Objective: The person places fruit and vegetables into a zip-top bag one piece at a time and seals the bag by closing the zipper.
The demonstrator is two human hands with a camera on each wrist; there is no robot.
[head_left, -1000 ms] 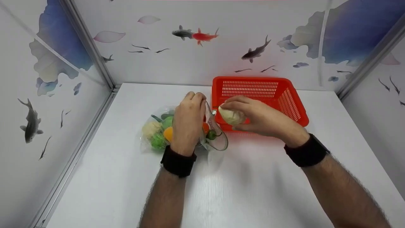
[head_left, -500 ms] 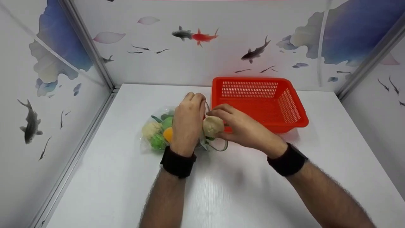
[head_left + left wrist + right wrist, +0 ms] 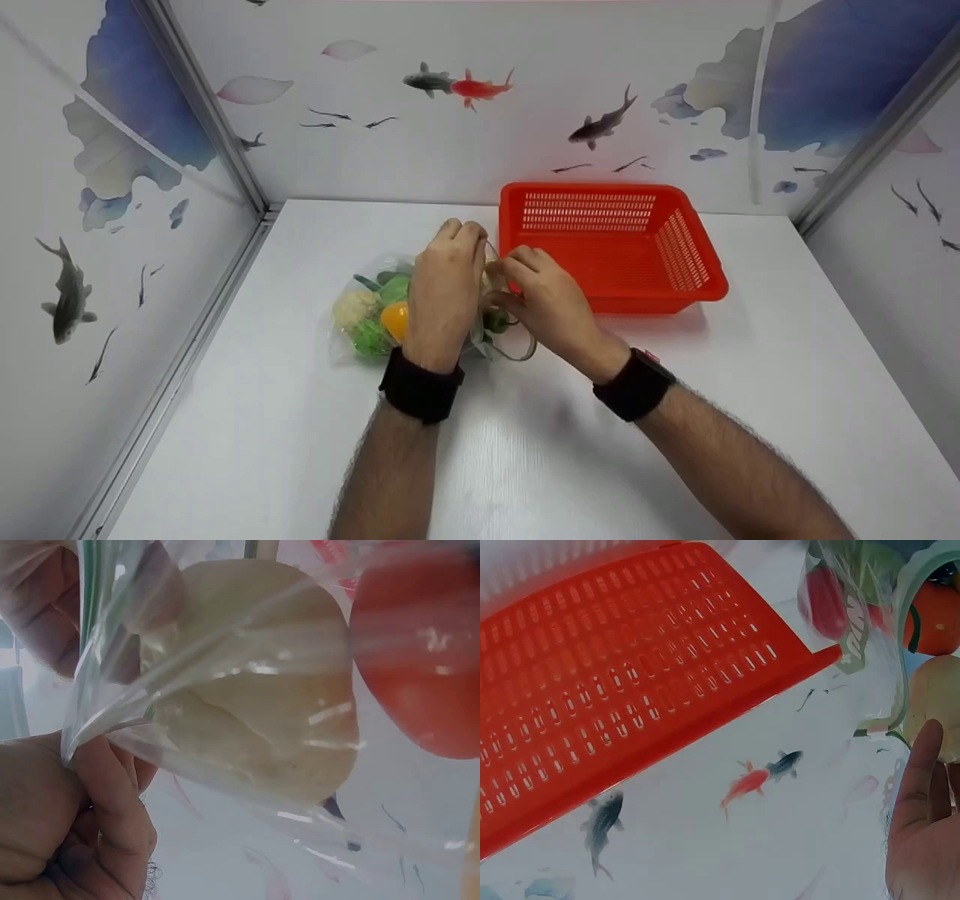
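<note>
A clear zip bag point(image 3: 90, 709) of vegetables lies on the table, its mouth toward the right. My left hand point(image 3: 444, 304) pinches the edge of that mouth between thumb and fingers. At the opening, my right hand point(image 3: 553, 311) holds a pale, cream-coloured round vegetable point(image 3: 262, 712), which shows through the plastic in the left wrist view. Inside the bag are a cauliflower point(image 3: 354, 309), a frilly green vegetable point(image 3: 369, 339), a yellow-orange piece point(image 3: 394, 321) and a red round one point(image 3: 424, 652). A green pepper point(image 3: 496, 322) sits by the mouth, partly hidden by my fingers.
A red slotted plastic basket point(image 3: 637, 304) stands behind and to the right of my right hand, close to the back wall. White panels with painted fish enclose the white table point(image 3: 247, 420) on the left, back and right.
My right hand has moved left from in front of the basket, bringing the pale vegetable into the bag's mouth. The left hand has kept its hold on the bag's edge.
</note>
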